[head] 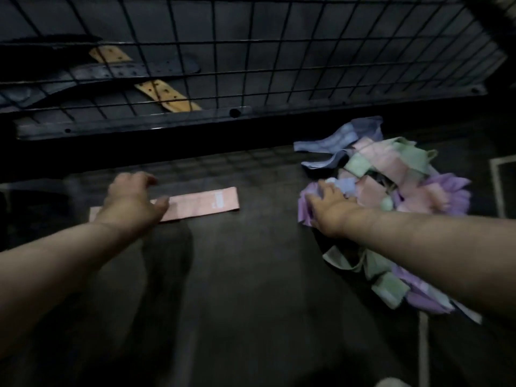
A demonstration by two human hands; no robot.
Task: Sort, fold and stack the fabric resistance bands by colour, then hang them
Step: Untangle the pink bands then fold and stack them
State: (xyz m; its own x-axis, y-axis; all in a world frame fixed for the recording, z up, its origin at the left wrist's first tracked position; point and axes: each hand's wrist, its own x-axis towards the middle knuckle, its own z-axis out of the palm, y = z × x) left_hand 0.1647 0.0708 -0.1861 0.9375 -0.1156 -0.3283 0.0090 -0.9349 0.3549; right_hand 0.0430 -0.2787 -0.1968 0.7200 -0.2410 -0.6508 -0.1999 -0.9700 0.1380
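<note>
Resting with relaxed fingers, the left hand (134,199) is holding down a flat pink band (201,203) on the floor (251,275). The right hand (332,210) is digging into the mixed pile (391,174), and I cannot tell its grip. Sorting is just starting; next comes pulling out another pink.

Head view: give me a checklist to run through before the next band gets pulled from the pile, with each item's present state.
1. Pink band lies flat on the floor: ok.
2. Left hand rests on its left part: ok.
3. Right hand is on the mixed pile: ok.
4. Right hand grips one single band: cannot tell, fingers buried.
5. Pile sorted by colour: not ok; pink, green, purple, blue tangled.
</note>
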